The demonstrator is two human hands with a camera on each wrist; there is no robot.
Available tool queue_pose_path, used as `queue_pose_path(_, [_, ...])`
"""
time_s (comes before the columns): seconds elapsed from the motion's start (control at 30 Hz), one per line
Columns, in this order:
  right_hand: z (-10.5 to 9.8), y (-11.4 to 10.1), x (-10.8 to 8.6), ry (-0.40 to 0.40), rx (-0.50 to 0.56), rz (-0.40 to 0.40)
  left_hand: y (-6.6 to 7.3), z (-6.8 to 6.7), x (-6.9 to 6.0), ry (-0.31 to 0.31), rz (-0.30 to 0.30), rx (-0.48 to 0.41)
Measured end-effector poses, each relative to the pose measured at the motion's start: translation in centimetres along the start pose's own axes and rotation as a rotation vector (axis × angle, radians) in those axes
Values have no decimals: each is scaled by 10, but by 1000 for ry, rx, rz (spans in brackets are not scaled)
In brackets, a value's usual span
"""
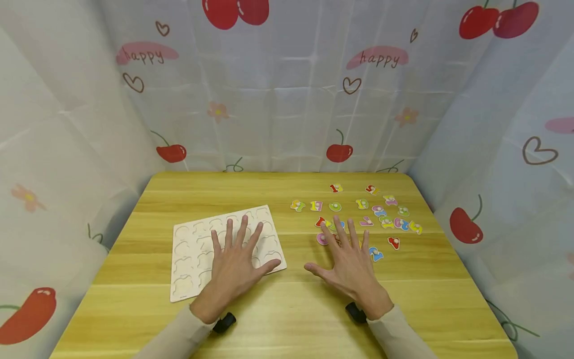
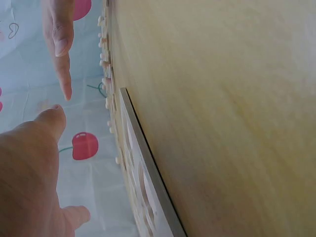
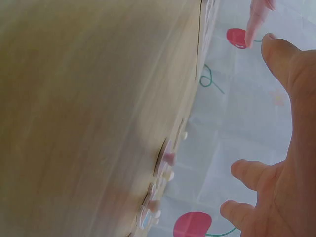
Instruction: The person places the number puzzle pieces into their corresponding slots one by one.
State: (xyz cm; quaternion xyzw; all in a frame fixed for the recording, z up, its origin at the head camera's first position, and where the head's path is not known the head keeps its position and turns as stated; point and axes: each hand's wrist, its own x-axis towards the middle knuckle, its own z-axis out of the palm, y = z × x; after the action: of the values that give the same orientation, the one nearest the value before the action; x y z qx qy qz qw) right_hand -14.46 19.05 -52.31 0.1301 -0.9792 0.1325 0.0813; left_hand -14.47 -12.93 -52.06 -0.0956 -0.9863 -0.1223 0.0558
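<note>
I saw the right hand (image 3: 302, 148) hover off the wooden tabletop (image 3: 89, 118), its fingers (image 3: 249, 174) spread before a pale curtain (image 3: 222, 128) printed with 2 red cherries (image 3: 192, 224). Knobbed pieces (image 3: 162, 159) lay there, perhaps overlapping, though blurred. Part of the left hand (image 3: 256, 22) showed near the thumb (image 3: 277, 54); a thin board (image 3: 202, 39) lay farther along.

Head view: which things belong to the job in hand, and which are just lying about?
Likely the job:
pale recessed board, below the left hand
colourful knobbed pieces, around the right hand

Background rather than strays:
wooden table
cherry-print curtain
black wrist gear, worn
</note>
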Motion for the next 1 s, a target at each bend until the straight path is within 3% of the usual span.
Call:
queue_pose_path(0.33, [1,-7,-1,21,9,-9,-2,-3,-2,-5,-3,6])
queue_pose_path(0.67, [7,-26,3,52,14,-94,-11,-2,-6,6,-6,-2])
queue_pose_path(0.9, [15,-50,2,-72,63,-213,-22,-1,-12,-15,-22,2])
queue_pose_path(1.0, [18,-61,3,-154,97,-290,-32,-5,-16,-52,-62,-10])
